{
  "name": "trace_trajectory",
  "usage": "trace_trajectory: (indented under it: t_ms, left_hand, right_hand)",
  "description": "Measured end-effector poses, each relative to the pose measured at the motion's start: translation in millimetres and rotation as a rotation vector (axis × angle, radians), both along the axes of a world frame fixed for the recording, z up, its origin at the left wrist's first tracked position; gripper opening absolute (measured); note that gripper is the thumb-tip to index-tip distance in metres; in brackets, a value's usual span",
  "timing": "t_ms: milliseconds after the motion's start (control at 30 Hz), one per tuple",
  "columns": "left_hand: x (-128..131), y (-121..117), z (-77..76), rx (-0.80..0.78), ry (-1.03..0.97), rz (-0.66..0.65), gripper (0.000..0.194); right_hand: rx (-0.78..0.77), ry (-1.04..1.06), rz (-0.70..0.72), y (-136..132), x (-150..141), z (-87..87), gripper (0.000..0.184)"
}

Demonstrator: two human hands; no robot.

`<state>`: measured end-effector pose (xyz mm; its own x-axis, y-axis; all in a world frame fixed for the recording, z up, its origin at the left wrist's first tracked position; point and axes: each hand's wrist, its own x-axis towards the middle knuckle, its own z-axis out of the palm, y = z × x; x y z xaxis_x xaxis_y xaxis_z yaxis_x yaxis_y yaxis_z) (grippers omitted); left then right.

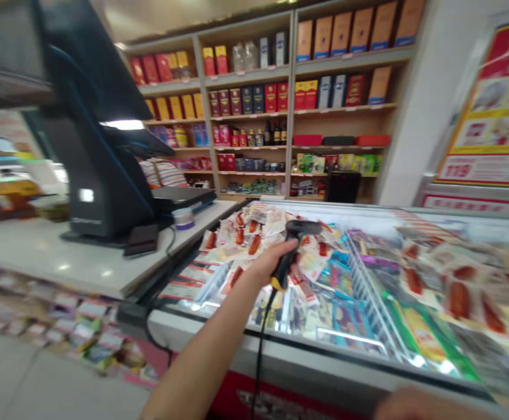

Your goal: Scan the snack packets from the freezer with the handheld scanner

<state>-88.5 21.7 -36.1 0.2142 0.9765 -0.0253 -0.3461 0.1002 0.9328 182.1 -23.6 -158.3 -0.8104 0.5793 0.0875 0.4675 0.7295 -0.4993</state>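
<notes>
My left hand (273, 260) is wrapped round the handle of a black barcode scanner (303, 228), its head pointing right. From the yellow-edged bottom of the handle a black cable (260, 344) hangs down past the freezer's front rim. Under the scanner, several vacuum-packed sausages (254, 245) lie in clear and white packs on top of the chest freezer. At the bottom right edge, my right hand (411, 403) shows only as a blur, low in front of the freezer; its fingers cannot be made out. More packed sausages (459, 298) are nearest to it.
To the left, a counter (101, 271) carries a black checkout terminal (101, 175), a dark phone-like device (141, 240) and a roll of tape (183, 219). The chest freezer (324, 353) spans the front, with wire dividers inside. Shelves (249, 76) of boxes and bottles stand behind.
</notes>
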Motion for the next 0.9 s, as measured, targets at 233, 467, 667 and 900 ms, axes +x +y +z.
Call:
trace_trajectory:
  t_ms: [233,467,667,900]
  left_hand:
    - [-7.9,28.0,12.1,0.066,-0.034,-0.072,0.021]
    - [-5.1,21.9,-2.5,0.093,0.044,-0.109,0.023]
    - [-5.6,14.4,2.8,0.121,0.062,-0.098,0.020]
    - [-3.8,14.2,-0.4,0.105,0.053,-0.120,0.018]
  right_hand:
    - [0.421,-0.094,-0.828,144.5,29.2,72.0,0.046]
    - [0.357,-0.315,-0.831,212.0,30.8,74.2,0.048]
    - [0.415,-0.352,-0.898,214.4,23.5,70.6,0.072]
    - [0.278,0.024,-1.057,221.1,5.1,77.5,0.037]
